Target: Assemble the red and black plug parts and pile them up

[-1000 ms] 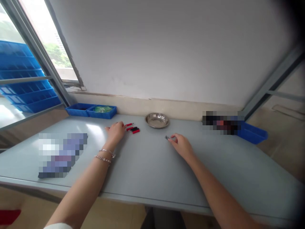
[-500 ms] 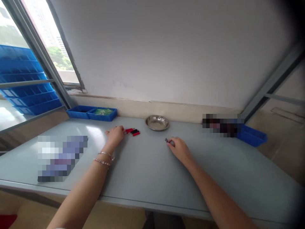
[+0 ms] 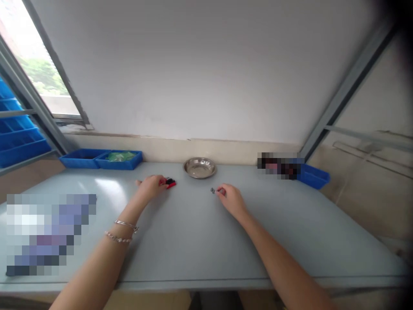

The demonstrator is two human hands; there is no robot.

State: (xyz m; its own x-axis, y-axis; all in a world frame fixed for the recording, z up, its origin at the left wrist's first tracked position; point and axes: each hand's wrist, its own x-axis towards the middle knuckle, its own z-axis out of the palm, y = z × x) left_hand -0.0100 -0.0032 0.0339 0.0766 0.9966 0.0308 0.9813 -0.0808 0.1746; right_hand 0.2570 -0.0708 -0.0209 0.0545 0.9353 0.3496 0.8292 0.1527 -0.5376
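Note:
My left hand rests low over the table, fingers curled down onto a small cluster of short red and black rods. Its fingertips hide part of the cluster, and which rod they grip is unclear. A bracelet and a beaded one circle that wrist. On the other side, my right hand is closed in a pinch close to the tabletop. Small grey metal pieces show at and just left of its fingertips. Behind and between both hands stands a round shallow steel dish.
Two blue trays stand at the back left, one with green plastic packaging. Another blue tray is at the back right beside a blurred item. A pixelated bluish item lies front left. Metal posts and a wall border the table.
The view has turned to the right. My left hand has closed in on the red and black rods and now covers more of them. My right hand stays by the grey pieces.

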